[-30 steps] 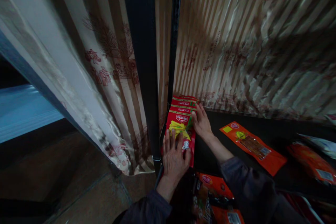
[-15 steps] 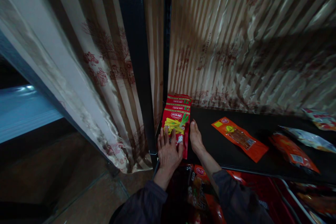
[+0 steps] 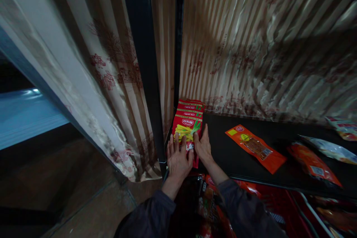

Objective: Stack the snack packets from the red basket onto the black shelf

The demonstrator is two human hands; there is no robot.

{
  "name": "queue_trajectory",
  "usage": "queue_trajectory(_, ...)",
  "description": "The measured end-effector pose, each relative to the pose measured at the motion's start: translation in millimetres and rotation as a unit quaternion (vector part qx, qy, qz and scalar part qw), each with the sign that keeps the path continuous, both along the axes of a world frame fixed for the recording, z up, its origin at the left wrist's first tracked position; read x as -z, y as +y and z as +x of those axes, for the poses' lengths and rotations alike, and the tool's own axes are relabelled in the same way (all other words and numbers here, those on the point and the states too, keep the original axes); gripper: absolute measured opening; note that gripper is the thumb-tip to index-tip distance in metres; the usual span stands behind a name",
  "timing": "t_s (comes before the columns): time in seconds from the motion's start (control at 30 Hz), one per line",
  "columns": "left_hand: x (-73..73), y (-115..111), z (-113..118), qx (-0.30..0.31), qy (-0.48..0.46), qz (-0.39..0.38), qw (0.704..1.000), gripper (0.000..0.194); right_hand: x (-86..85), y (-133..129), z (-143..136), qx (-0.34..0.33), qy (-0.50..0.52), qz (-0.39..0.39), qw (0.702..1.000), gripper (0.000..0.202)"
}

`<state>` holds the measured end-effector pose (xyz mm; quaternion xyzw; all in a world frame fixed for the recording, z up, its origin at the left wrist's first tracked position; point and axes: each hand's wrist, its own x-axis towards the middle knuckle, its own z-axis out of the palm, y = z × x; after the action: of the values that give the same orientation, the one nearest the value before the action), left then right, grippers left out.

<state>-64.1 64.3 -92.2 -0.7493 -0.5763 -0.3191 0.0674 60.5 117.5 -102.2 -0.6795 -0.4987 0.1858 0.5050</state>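
Several red snack packets point(image 3: 187, 122) lie overlapped in a row at the left end of a black shelf point(image 3: 216, 145), with yellow strips and green leaves printed on the front one. My left hand point(image 3: 179, 160) rests on the lower part of the front packet, fingers stretched out and spread. At the packet's right edge, my right hand point(image 3: 204, 147) lies with its thumb on the printed face and its fingers straight along the side. Both hands are open, pressing on the packet rather than wrapped round it. The packet's lower left part is hidden under my left hand.
An orange packet point(image 3: 256, 148) lies flat to the right, with another orange packet point(image 3: 314, 163) and a silvery one point(image 3: 329, 148) beyond. A black post point(image 3: 146, 63) stands at the left. Striped curtains point(image 3: 237, 44) hang behind. More packets fill the level below.
My right hand has turned and moved left, from beside the red packets onto the front one's right edge. My left hand stays almost where it was.
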Motion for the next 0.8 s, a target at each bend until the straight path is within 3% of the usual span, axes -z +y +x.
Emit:
queue_trajectory(0.23,-3.7,-0.5,-0.7,0.000,0.011,-0.012,1.000,0.051,3.4,4.1,-0.8,-0.048,-0.060,0.013,0.997,0.060)
queue_trajectory(0.5,-13.5,3.5,6.6,-0.036,-0.015,-0.028,0.999,0.054,-2.3,-7.4,10.4,0.001,0.006,0.023,1.000,0.069)
queue_trajectory(0.7,-14.8,8.8,13.8,-0.034,0.006,-0.051,0.998,0.053,-4.0,-23.5,18.4,-0.044,-0.032,-0.016,0.998,0.030)
queue_trajectory(0.8,-15.5,8.2,16.0,-0.041,0.015,-0.061,0.997,0.054,-6.0,-23.0,20.1,-0.059,-0.041,-0.019,0.997,0.020)
